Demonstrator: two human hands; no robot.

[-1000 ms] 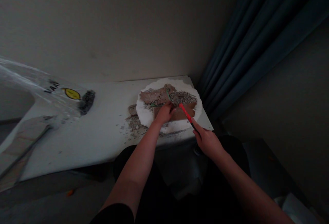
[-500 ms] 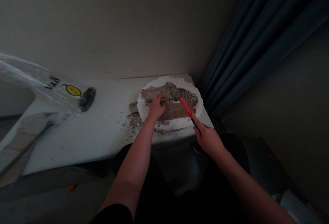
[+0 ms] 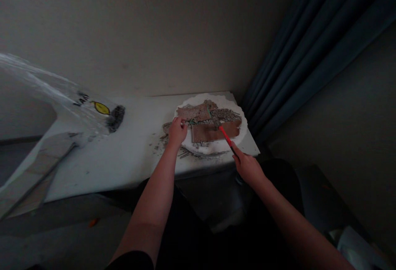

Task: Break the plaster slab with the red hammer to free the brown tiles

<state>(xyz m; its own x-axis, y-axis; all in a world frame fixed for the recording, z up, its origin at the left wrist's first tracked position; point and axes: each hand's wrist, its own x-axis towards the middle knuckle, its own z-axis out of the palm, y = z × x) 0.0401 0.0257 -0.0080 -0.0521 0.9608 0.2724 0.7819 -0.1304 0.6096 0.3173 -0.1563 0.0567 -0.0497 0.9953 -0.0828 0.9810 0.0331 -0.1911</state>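
Observation:
A round white slab [image 3: 229,143] lies at the right end of a white table [image 3: 130,158]. Brown flat pieces [image 3: 213,131] and grey rubble [image 3: 227,115] lie on it. My left hand [image 3: 176,131] rests at the slab's left edge, fingers curled on a brown piece there. My right hand [image 3: 247,166] is closed round the dark grip of a red-handled tool [image 3: 225,136]. The tool's head touches the pile in the middle of the slab.
Crumbs and chips [image 3: 161,144] are scattered on the table left of the slab. A clear plastic bag [image 3: 77,105] with a yellow label lies at the table's left, dark material at its end. A dark blue curtain [image 3: 309,55] hangs at right. A wall stands behind.
My left hand has slid from the middle of the pile to the slab's left edge. The tool's head moved up to the pile's far part, then came back toward the middle.

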